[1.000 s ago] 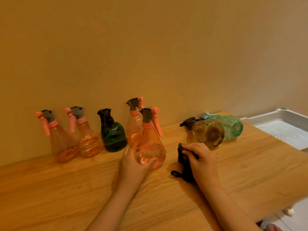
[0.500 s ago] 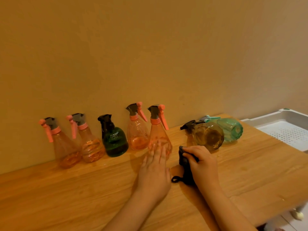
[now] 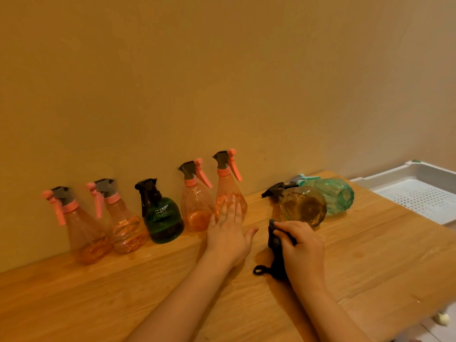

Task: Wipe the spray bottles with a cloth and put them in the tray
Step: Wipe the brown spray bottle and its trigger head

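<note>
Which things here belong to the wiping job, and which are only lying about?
For the job: seven spray bottles, from the far-left orange bottle to the teal bottle; dark cloth in the right hand; left hand; white tray.

Lying about: wooden table; small white object below its edge.

glossy translucent plastic spray bottles point(image 3: 230, 193) (matt triggers), grained wood table point(image 3: 370, 248), dark cloth point(image 3: 275, 240)

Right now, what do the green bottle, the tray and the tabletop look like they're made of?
Green bottle: likely translucent glossy plastic, since light shows through its tinted body. Tray: probably matte white plastic, with a moulded rim and perforated floor. Tabletop: wood or a wood-look laminate, with visible grain and a smooth sheen.
</note>
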### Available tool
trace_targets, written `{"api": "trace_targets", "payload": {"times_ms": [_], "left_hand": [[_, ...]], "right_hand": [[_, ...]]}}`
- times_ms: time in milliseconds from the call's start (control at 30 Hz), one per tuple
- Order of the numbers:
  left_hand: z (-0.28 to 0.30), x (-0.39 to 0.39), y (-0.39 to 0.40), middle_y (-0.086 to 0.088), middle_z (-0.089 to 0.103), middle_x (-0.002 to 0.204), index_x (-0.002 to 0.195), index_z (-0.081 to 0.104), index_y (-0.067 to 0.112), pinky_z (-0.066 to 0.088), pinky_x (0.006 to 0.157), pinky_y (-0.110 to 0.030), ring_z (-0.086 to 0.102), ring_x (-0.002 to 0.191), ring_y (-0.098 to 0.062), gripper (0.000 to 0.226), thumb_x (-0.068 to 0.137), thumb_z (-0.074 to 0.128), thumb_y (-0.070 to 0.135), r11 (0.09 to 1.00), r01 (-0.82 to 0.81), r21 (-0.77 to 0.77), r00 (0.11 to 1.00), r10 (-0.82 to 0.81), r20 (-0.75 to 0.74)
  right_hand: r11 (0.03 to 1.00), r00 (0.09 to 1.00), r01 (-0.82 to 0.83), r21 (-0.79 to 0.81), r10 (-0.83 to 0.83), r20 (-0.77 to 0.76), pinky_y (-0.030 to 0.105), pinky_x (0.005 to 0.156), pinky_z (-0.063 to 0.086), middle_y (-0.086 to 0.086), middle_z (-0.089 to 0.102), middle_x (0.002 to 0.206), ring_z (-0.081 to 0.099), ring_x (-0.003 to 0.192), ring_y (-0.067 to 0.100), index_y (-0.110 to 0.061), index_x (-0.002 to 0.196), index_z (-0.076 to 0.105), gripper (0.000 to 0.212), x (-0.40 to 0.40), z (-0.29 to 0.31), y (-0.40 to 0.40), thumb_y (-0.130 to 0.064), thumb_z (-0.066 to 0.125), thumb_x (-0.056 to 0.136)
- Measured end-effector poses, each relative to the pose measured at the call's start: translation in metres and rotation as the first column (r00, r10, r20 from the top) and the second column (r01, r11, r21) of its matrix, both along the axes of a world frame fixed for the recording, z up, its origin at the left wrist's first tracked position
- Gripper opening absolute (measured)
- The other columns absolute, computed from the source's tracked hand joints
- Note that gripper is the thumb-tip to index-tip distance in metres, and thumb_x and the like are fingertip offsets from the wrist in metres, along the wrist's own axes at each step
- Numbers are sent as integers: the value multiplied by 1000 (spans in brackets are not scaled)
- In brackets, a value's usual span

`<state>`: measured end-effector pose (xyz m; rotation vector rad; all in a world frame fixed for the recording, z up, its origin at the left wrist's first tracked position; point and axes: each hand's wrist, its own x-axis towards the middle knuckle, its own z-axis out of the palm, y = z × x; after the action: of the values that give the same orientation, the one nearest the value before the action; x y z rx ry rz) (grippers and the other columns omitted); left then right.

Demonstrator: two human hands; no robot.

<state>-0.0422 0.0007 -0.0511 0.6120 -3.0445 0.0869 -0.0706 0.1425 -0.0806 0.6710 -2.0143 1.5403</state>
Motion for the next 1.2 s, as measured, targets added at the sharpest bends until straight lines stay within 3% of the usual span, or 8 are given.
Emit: {"api": "trace_targets", "payload": {"times_ms": [233, 433, 700, 833, 1033, 1100, 1200], "left_hand": [[2, -14, -9, -4, -22, 158, 152, -12, 11, -2, 119, -42, -14, 147, -21, 79, 97, 19, 59, 999, -30, -19, 999, 31, 22], [5, -23, -14, -6, -23, 158, 152, -11, 10, 1, 120, -44, -13, 148, -22, 79, 98, 20, 59, 998, -62, -10, 997, 63, 54], [10, -23, -10, -7, -22, 158, 152, -11, 9, 2, 119, -45, -12, 148, -23, 79, 98, 22, 58, 997, -74, -1, 996, 74, 54], [10, -20, 6, -7, -14, 160, 153, -7, 11, 2, 120, -39, -11, 148, -20, 72, 101, 22, 52, 997, -7, 71, 998, 11, -59], [19, -15, 38, -1, 1, 162, 154, 6, 18, 2, 117, -27, -3, 148, -14, 63, 102, 31, 43, 913, 187, 363, 946, -68, -316], [24, -25, 48, 2, 5, 162, 153, 10, 24, 6, 117, -27, 1, 148, -12, 66, 99, 40, 46, 859, 270, 435, 918, -94, -385], [31, -49, 68, 6, 5, 161, 153, 10, 26, 12, 118, -31, 4, 148, -11, 85, 88, 58, 53, 818, 320, 478, 912, -129, -390]], "right_hand": [[1000, 1000, 21, 0, -21, -14, -3, 77, 34, -19, 54, 78, 55, 76, 5, -9, 82, 73, 26, -2, -1, 1, 13, 72, 67], [1000, 1000, 8, -26, -9, -13, -3, 77, 34, -27, 51, 81, 53, 74, -3, -9, 83, 73, 28, -1, -1, 0, 14, 72, 67], [999, 1000, -6, -53, 6, 6, -2, 76, 35, -26, 53, 80, 54, 78, -3, -9, 83, 73, 26, -3, -3, 1, 13, 71, 69], [990, 998, 31, -135, -24, 53, 0, 76, 36, -18, 59, 81, 56, 76, -1, -14, 83, 72, 27, -6, -3, 4, 10, 70, 72], [893, 969, 175, -416, -81, 233, 7, 76, 43, -12, 64, 81, 59, 79, -3, -25, 80, 66, 31, -31, 15, 43, 6, 66, 78], [883, 965, 204, -424, -108, 239, 4, 73, 42, -5, 65, 82, 57, 76, -12, -23, 81, 66, 29, -44, 17, 57, 6, 65, 79], [903, 960, 239, -357, -164, 228, -1, 71, 38, 1, 64, 82, 55, 75, -9, -16, 87, 68, 29, -50, 7, 69, 11, 64, 77]]}}
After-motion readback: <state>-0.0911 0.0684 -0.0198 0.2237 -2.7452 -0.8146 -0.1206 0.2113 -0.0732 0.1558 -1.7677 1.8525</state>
